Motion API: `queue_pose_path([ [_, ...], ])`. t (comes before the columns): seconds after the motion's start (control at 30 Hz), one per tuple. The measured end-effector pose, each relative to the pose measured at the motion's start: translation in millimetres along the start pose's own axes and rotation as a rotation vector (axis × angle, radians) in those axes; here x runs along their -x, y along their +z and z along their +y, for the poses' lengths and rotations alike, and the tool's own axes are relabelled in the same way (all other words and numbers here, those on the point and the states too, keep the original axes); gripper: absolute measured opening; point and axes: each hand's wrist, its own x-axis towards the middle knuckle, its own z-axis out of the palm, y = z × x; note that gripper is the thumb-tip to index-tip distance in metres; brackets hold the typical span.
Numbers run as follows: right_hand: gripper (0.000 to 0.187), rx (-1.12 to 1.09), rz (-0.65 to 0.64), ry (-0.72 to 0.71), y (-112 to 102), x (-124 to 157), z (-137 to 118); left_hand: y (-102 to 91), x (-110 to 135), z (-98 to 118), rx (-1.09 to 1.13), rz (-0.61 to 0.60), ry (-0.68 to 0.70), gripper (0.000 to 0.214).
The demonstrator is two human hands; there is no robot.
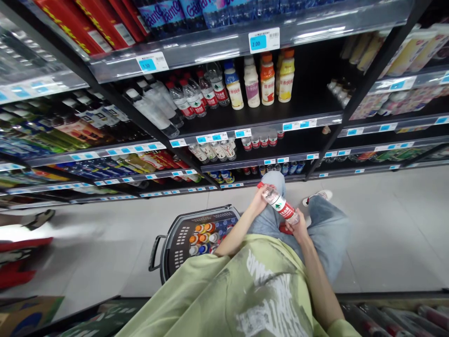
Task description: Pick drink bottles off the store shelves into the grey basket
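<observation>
A clear water bottle (pixel 280 205) with a red cap and a red-and-white label lies tilted across my lap, held between both hands. My left hand (pixel 259 199) is closed around its neck end, just below the cap. At the base, my right hand (pixel 300 227) grips the bottle from beneath. To the left of my legs stands a dark shopping basket (pixel 177 234) on the floor. Inside it are several bottles (pixel 203 238) with orange, white and blue caps; my left forearm hides part of it.
Ahead, a shelf (pixel 196 126) carries red-capped water bottles (pixel 189 100) and bottles of coloured milk drink (pixel 250 84). Lower shelves hold small water bottles (pixel 263 140) and cans. At far left, another person's foot (pixel 38 219) shows on the floor. More shelving stands close behind me.
</observation>
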Motion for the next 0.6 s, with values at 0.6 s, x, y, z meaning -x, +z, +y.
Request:
queue_pose_path([
  [0.6, 0.064, 0.258, -0.077, -0.005, 17, 9, 5, -57.9, 67, 89, -0.569, 0.301, 0.422, 0.054],
])
